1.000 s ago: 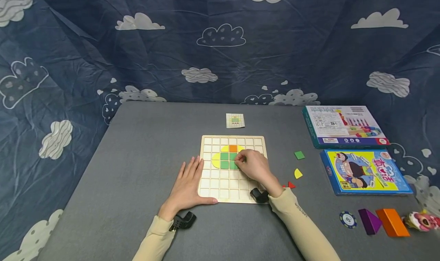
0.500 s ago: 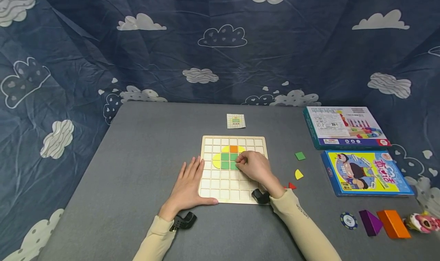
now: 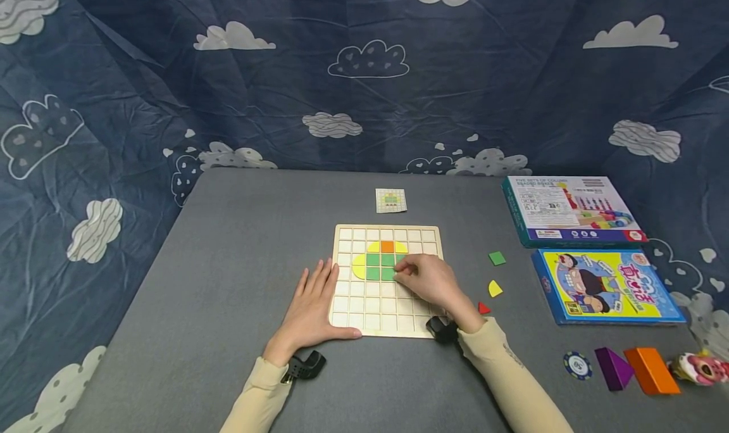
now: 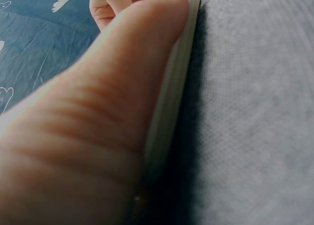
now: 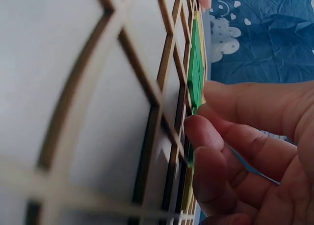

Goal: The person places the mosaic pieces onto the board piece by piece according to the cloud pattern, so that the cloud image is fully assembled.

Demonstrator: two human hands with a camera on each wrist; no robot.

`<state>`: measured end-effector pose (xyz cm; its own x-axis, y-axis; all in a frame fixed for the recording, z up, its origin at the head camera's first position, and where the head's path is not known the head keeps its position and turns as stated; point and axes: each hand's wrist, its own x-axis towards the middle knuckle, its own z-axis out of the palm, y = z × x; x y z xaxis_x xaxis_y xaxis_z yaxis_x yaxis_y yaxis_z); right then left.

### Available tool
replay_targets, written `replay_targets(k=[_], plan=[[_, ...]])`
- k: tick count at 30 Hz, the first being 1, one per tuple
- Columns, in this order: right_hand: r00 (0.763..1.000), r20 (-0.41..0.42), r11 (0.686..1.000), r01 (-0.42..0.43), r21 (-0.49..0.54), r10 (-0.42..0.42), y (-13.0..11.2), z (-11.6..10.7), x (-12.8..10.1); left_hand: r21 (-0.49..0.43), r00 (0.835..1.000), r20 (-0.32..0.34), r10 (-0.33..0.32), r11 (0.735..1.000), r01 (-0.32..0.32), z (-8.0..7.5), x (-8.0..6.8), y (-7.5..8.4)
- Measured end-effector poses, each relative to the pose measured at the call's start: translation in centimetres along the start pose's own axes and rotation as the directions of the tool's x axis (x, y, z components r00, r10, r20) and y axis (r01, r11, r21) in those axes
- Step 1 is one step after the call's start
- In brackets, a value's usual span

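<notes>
Since a second ago the right hand (image 3: 428,280) has slid slightly down and right across the board (image 3: 387,322), its wrist now off the board's near edge, so the red triangle (image 3: 483,308) beside the sleeve shows whole. Its fingers are curled, the tips pinching or pressing a green tile (image 5: 196,63) at the right end of the coloured patch (the wrist view shows the fingertips (image 5: 200,131) against the tile's edge, though I cannot tell whether the tile is gripped or only nudged). That patch sits in the board's upper middle cells: green squares, yellow pieces around them and an orange square (image 3: 387,246) on top.

The left hand (image 3: 312,306) lies flat and relaxed, fingers straight, along the board's left edge, thumb against the near rim (image 4: 171,102).

Just beyond the board lies a small pattern card (image 3: 390,200). To the right, on the grey table (image 3: 228,262), lie a loose green square (image 3: 497,258) and a yellow piece (image 3: 494,288). Farther right are two boxes (image 3: 572,210), with a chip (image 3: 578,365), a purple block (image 3: 612,368), an orange block (image 3: 651,370) and a pink toy (image 3: 702,368) near the front edge.
</notes>
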<state>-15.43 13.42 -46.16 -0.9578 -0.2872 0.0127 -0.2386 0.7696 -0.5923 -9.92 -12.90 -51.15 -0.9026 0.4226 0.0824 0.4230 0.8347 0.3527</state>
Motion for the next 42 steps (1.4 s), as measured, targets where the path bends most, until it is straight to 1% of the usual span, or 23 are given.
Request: replay_targets(k=[4,9,11,16,22,25,28,35,42], plan=[[0.999,-0.034,1.000,-0.019,0.020,0.020,0.7,-0.6,-0.4,-0.001,1.000,0.002,0.001,1.000,-0.001,0.0,0.0,0.0],[0.993,-0.092,0.996,-0.075,0.049,0.079,2.0,-2.2,-0.8,0.000,1.000,0.011,-0.005,1.000,0.005,-0.2,0.0,-0.1],[0.987,-0.123,0.994,-0.101,0.046,0.106,2.7,-3.0,-1.0,0.000,1.000,0.013,-0.006,1.000,0.006,-0.2,0.0,-0.1],[0.967,-0.208,0.988,-0.153,-0.009,0.148,4.8,-4.8,-1.6,0.006,1.000,0.012,-0.007,1.000,0.007,-0.3,0.0,-0.1],[0.945,-0.271,0.981,-0.195,-0.020,0.182,7.5,-6.8,-2.6,0.005,1.000,0.008,-0.004,1.000,0.004,-0.3,0.0,-0.1],[0.937,-0.279,0.974,-0.224,-0.022,0.209,8.6,-7.6,-3.0,0.003,1.000,0.010,-0.002,1.000,0.002,-0.2,-0.1,-0.1],[0.932,-0.262,0.964,-0.266,-0.029,0.249,9.5,-8.2,-3.3,0.000,1.000,0.015,-0.003,1.000,0.003,-0.2,-0.1,-0.1],[0.913,-0.215,0.931,-0.363,-0.044,0.346,10.5,-8.7,-3.6,-0.002,1.000,0.011,-0.006,1.000,0.006,-0.1,-0.1,-0.1],[0.912,-0.160,0.917,-0.392,-0.065,0.379,11.0,-9.0,-3.7,0.004,1.000,0.002,0.001,1.000,-0.001,0.0,0.0,-0.1]])
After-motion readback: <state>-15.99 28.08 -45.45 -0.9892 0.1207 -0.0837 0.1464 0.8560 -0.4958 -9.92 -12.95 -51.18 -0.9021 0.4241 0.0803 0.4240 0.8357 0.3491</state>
